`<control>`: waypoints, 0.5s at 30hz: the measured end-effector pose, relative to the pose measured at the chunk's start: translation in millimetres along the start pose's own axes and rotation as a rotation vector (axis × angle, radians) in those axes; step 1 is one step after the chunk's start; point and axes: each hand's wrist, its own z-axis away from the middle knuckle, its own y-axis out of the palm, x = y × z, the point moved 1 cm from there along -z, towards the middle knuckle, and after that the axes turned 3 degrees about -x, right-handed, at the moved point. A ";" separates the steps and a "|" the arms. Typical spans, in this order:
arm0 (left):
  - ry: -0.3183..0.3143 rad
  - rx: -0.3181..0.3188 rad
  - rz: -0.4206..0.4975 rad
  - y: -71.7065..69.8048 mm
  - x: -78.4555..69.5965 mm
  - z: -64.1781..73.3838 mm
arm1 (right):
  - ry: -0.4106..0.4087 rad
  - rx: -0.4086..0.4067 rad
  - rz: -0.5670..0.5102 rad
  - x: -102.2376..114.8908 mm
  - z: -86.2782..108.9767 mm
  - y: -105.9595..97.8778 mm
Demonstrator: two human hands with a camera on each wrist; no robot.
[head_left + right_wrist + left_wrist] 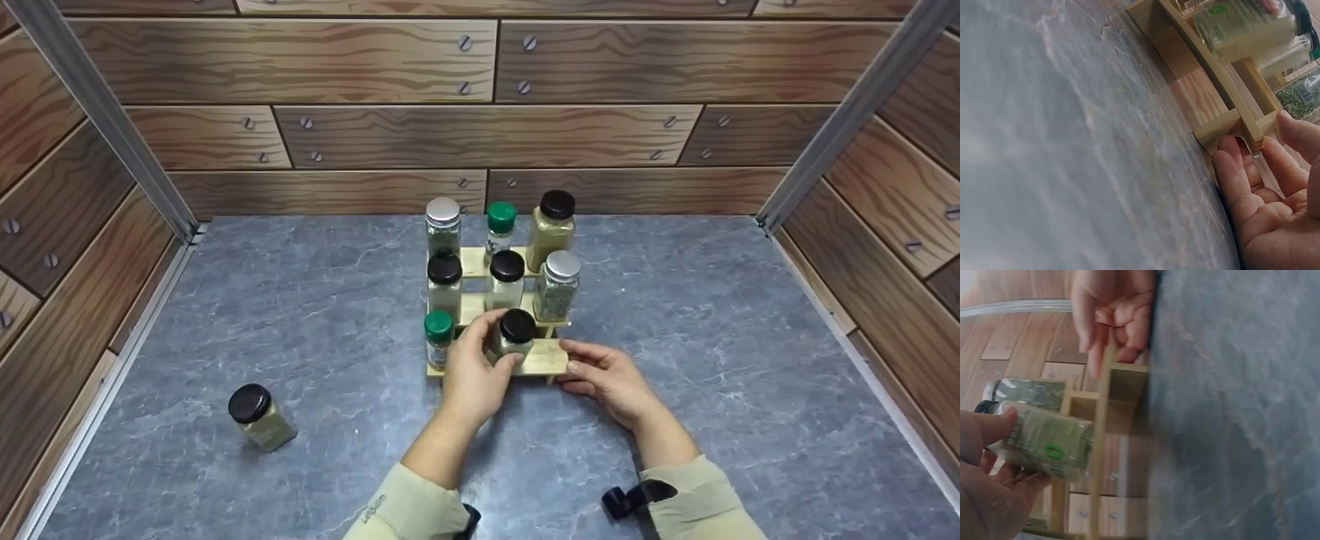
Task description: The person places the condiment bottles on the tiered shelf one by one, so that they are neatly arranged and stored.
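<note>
A three-tier wooden spice rack (pixel 549 360) stands toward the back of the table. My left hand (pixel 474 379) grips a black-capped spice jar (pixel 517 330) at the middle of the front tier. In the left wrist view, thumb and fingers lie on opposite sides of this clear jar (pixel 1053 439) of pale powder, its base close over the shelf board. My right hand (pixel 611 381) holds the right end of the front tier, its fingertips (pixel 1230 169) bent around the board's corner. A green-capped jar (pixel 439 337) stands on that tier's left end.
The middle tier carries two black-capped jars and a silver-capped jar (pixel 557 289) of herbs. Behind them stand a silver-capped, a green-capped and a taller black-capped jar (pixel 552 236). Another black-capped jar (pixel 262 416) stands apart at the table's left. Wood-patterned walls (pixel 390 135) surround the table.
</note>
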 end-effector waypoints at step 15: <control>-0.020 -0.074 -0.282 4.1 0.1 9.9 | 0.000 0.007 0.005 0.2 0.7 -0.1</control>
